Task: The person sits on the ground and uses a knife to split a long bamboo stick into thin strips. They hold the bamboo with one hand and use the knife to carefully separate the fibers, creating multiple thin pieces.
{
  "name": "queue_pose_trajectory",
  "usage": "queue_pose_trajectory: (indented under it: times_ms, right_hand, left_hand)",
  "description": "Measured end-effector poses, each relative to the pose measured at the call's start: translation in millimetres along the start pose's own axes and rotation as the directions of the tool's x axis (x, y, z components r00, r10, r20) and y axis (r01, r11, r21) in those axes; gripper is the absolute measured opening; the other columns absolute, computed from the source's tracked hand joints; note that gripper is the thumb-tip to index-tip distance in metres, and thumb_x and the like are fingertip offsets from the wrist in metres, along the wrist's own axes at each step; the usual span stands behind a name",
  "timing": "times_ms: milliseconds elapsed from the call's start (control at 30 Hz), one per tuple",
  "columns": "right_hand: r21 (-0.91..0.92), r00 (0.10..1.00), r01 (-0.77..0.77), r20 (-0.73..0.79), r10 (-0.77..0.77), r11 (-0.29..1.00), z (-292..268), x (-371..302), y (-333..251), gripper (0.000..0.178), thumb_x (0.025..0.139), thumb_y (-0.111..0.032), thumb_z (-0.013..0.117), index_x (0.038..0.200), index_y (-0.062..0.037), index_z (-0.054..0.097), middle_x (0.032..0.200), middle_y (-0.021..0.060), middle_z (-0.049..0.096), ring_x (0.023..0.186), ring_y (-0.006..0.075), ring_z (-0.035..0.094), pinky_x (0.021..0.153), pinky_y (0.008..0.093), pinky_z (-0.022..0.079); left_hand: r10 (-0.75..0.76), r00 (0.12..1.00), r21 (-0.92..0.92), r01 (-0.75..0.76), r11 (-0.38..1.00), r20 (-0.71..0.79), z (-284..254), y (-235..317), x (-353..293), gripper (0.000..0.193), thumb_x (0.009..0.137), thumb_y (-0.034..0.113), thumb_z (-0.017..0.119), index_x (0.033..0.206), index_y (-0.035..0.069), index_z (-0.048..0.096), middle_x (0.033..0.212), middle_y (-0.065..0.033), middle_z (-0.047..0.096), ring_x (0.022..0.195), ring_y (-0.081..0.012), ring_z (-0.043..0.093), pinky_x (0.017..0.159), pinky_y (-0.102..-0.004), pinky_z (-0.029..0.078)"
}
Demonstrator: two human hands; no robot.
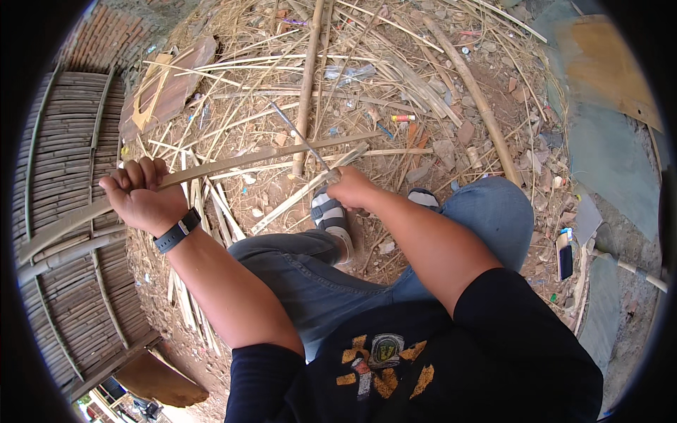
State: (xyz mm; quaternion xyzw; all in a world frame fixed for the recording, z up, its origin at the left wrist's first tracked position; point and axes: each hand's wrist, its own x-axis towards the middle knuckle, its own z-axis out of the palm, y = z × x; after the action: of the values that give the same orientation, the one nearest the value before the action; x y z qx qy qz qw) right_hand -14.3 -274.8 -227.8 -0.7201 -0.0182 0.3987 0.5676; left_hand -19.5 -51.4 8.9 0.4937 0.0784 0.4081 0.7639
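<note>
My left hand, with a dark watch on its wrist, is closed around a long, flat bamboo strip. The strip slants from the far left up toward the middle, and its ends stick out on both sides of the fist. In my right hand is the handle of a long-bladed knife. Its narrow blade points up and left and crosses the strip to the right of my left hand. From this angle I cannot tell whether the blade touches the strip or has entered it.
Bamboo poles and split strips litter the ground, among straw and rubble. On the left stands a bamboo-slat wall. A phone lies at the right near grey slabs. My sandalled foot is below the knife.
</note>
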Motion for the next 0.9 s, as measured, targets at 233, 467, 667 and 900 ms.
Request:
queue_pose_trajectory:
  times_ms: [233,467,667,900]
  right_hand:
    - [-0.127,0.884,0.466,0.015,-0.468,0.876,26,-38,-53,0.029,0.076,-0.014,0.065,0.101,-0.0011,0.059,0.075,0.0157,0.061,0.068,0.0276,0.061,0.064,0.0422,0.049]
    - [0.209,0.973,-0.211,-0.043,0.225,0.955,-18,19,36,0.029,0.078,-0.011,0.064,0.104,-0.0004,0.057,0.071,0.0105,0.058,0.058,0.0200,0.059,0.052,0.0361,0.049]
    - [-0.150,0.927,0.357,-0.064,-0.369,0.922,25,-25,-35,0.031,0.080,-0.016,0.064,0.107,-0.0026,0.059,0.078,0.0162,0.064,0.073,0.0285,0.064,0.069,0.0397,0.051]
    - [0.378,0.983,-0.142,-0.057,0.176,0.915,2,11,18,0.025,0.076,-0.008,0.065,0.100,-0.0023,0.058,0.070,0.0092,0.059,0.053,0.0168,0.057,0.049,0.0338,0.048]
  left_hand:
    - [-0.008,0.984,-0.114,0.029,0.993,0.177,4,5,-1,0.043,0.099,0.039,0.048,0.064,0.016,0.039,0.053,0.0025,0.027,0.046,-0.0123,0.022,0.048,-0.0281,0.022]
    - [-0.001,0.980,-0.166,0.035,0.986,0.201,13,-1,-7,0.040,0.098,0.038,0.053,0.069,0.014,0.039,0.055,0.0013,0.026,0.048,-0.0120,0.020,0.049,-0.0281,0.018]
    - [0.024,0.990,-0.177,0.001,0.984,0.139,6,-3,3,0.039,0.100,0.037,0.051,0.070,0.014,0.039,0.055,0.0012,0.026,0.047,-0.0115,0.020,0.048,-0.0274,0.017]
    - [0.002,0.966,-0.209,0.054,0.976,0.258,10,-3,1,0.041,0.100,0.042,0.049,0.070,0.015,0.043,0.056,0.0028,0.027,0.049,-0.0105,0.020,0.050,-0.0274,0.018]
